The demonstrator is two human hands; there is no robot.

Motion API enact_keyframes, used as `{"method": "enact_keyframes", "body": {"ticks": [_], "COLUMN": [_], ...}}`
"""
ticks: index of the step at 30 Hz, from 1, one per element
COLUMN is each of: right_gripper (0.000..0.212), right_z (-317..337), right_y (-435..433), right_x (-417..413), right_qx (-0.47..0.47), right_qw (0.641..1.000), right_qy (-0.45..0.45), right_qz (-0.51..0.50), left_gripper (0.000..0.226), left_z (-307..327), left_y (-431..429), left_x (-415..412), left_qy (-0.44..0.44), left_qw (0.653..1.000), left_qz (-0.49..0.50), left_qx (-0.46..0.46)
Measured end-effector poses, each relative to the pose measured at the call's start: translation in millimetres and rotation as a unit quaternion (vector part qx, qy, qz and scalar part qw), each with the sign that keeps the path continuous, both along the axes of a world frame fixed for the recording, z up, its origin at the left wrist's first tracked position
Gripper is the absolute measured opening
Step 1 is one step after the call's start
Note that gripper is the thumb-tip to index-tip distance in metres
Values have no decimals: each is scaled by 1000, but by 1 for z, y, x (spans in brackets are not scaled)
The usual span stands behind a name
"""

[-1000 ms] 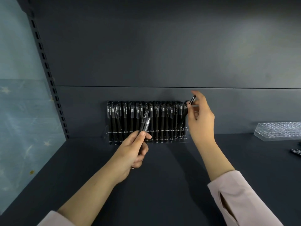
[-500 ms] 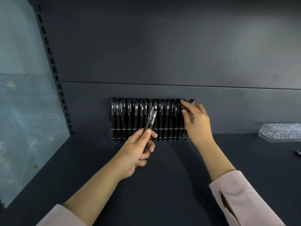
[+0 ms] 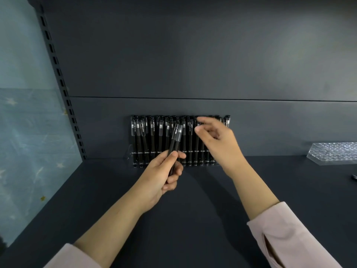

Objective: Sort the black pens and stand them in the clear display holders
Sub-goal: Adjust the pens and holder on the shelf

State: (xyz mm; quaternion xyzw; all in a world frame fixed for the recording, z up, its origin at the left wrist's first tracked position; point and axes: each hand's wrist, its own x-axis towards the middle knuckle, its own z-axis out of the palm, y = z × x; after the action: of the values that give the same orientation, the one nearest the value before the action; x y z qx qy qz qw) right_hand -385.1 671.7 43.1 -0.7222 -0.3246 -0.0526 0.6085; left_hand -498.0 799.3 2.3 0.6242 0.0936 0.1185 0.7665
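left hand: grips two black pens low, caps above fingers | right hand: fingers curled at racked pens, grasp unclear | clear holder: full row

On a dark shelf, a row of black pens stands upright in a clear holder against the back panel. A second clear holder sits well apart to the right. The left hand grips two black pens by their lower ends, caps up and slightly tilted, in front of the row. The right hand, blurred, has its finger and thumb curled at the pen tops near the row's right end; whether it pinches one is unclear.
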Motion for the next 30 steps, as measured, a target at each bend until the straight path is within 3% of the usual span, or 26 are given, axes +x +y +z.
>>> {"method": "enact_keyframes", "body": {"ticks": [8, 15, 18, 22, 30], "right_gripper": [15, 17, 25, 24, 23], "right_z": [-8, -4, 3, 9, 5], "right_y": [12, 6, -8, -36, -56], "right_x": [-15, -9, 6, 27, 41], "right_qx": [60, 150, 206, 176, 134], "right_qw": [978, 963, 970, 965, 956], "right_qy": [144, 195, 124, -30, -137], "right_qz": [140, 108, -26, -192, -221], "left_gripper": [28, 28, 28, 28, 16], "left_z": [-1, -4, -6, -7, -2], "left_y": [-3, -5, -4, -5, -34], "left_x": [-2, 1, 1, 6, 30], "left_qy": [-4, -4, -1, -8, -5], "left_qw": [999, 1000, 999, 998, 996], "left_qz": [-30, -27, -16, 4, 63], "left_qx": [11, 6, 32, 70, 56]}}
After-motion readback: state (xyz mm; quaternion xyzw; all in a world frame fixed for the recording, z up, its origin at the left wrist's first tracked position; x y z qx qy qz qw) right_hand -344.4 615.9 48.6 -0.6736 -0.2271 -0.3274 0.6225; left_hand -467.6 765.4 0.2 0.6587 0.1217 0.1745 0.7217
